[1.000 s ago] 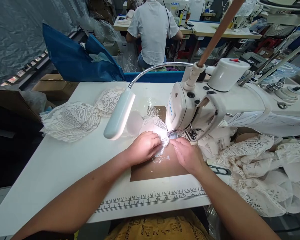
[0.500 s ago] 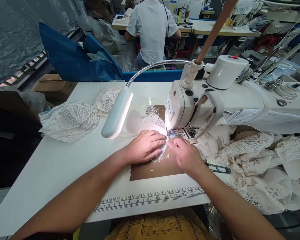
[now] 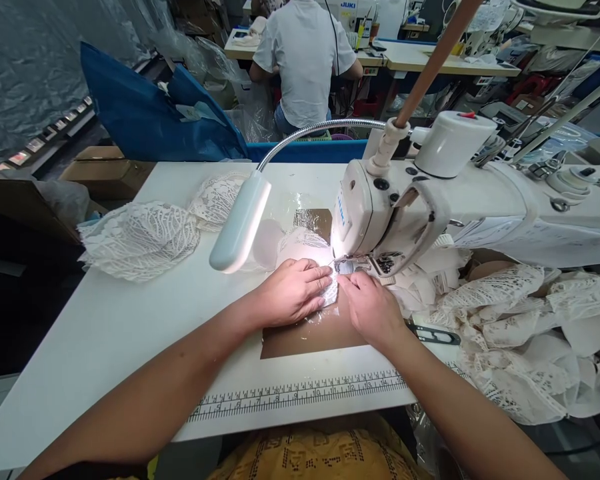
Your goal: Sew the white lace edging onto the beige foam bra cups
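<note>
A white lace piece (image 3: 307,245) lies under the needle area of a white sewing machine (image 3: 360,207), on a brown sheet (image 3: 305,341). My left hand (image 3: 297,291) rests flat on the lace from the left, its fingers stretched toward the needle. Just right of the needle, my right hand (image 3: 373,307) has its thumb and index finger pressed together at the edge of the lace; the other fingers are curled. The fabric between those fingertips is too small to make out clearly.
A lamp (image 3: 241,223) on a bent metal neck hangs left of the machine head. Lace pieces (image 3: 140,240) lie at the left, and a big lace pile (image 3: 525,333) at the right. Dark snips (image 3: 435,335) lie by my right wrist. A person (image 3: 305,60) sits beyond.
The lace piece has shifted a little at the needle, its near edge now lying closer to my left fingers. Both hands keep nearly the same place.
</note>
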### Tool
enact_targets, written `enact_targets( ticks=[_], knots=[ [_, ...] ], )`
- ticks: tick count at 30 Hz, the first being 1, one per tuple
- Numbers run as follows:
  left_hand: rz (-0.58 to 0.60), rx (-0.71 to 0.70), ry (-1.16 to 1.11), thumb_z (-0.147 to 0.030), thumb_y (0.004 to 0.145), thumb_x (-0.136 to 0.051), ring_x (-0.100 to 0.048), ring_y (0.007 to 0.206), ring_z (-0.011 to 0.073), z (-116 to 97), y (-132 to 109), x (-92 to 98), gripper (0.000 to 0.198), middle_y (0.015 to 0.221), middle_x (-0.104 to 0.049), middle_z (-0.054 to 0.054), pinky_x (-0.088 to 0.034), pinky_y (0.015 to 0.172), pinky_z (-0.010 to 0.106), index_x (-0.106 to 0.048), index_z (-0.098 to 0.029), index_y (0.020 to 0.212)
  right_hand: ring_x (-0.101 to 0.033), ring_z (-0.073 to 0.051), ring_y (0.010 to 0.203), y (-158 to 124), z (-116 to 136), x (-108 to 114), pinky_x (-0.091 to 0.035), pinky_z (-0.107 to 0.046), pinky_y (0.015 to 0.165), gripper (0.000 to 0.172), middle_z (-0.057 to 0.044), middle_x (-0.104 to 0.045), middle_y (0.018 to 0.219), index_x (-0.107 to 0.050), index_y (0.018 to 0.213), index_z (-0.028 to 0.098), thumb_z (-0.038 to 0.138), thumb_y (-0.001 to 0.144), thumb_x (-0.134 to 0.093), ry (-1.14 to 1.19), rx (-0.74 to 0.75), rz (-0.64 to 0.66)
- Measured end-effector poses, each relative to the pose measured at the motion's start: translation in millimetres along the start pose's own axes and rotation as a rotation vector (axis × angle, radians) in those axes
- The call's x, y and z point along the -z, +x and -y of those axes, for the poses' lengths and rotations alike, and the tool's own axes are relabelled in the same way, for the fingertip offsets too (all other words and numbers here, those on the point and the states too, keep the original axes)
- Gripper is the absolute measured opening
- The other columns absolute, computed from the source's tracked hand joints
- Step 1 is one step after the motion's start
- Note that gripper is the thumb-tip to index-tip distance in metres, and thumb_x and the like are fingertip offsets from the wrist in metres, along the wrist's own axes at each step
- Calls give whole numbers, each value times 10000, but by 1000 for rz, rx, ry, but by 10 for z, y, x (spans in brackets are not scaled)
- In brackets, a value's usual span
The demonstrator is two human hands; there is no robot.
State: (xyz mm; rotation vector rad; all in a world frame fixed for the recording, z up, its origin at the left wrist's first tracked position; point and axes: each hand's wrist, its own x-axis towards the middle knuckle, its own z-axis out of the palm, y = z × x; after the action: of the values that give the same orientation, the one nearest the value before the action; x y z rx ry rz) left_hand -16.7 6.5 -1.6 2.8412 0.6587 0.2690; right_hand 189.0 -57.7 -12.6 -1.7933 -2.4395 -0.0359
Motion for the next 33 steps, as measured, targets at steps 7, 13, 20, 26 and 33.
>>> enact_targets(
  ticks=[7,13,20,26,33],
  knots=[
    [-63,-13,24,-295,965,-419,-515,1105,286,13,-34,-39,370,1339,-561,125,-429,871,427,-590,-140,1254,-542,-168,752,-66,-137,9,-338,-287,596,451,-50,-663,930,-623,1235,211,81,849,-429,127,92,-76],
    [-88,-46,-37,-197,926,-433,-545,1021,251,1,-39,-20,332,1202,-613,136,-434,841,403,-610,-158,1205,-495,-133,714,-120,-207,-5,-304,-255,573,381,-22,-622,848,-683,1072,234,50,834,-449,186,228,-134],
    [-80,-74,1,-189,923,-445,-519,849,206,6,-45,-64,343,1044,-613,115,-404,773,363,-593,-198,1232,-457,-121,672,-140,-239,-16,-290,-254,583,383,-17,-605,841,-680,1051,229,25,803,-471,223,305,-152],
    [-45,-91,53,-192,936,-452,-485,796,189,3,-49,-84,355,1021,-595,93,-357,749,345,-583,-258,1259,-455,-124,673,-144,-247,-18,-304,-253,601,389,-20,-603,831,-683,1050,224,19,799,-470,248,304,-150],
    [-23,-86,80,-184,931,-451,-476,772,188,-2,-43,-87,375,989,-585,85,-340,732,336,-580,-272,1272,-475,-125,679,-144,-231,5,-331,-245,608,377,-25,-609,828,-699,1038,219,40,825,-446,287,273,-133]
  ],
)
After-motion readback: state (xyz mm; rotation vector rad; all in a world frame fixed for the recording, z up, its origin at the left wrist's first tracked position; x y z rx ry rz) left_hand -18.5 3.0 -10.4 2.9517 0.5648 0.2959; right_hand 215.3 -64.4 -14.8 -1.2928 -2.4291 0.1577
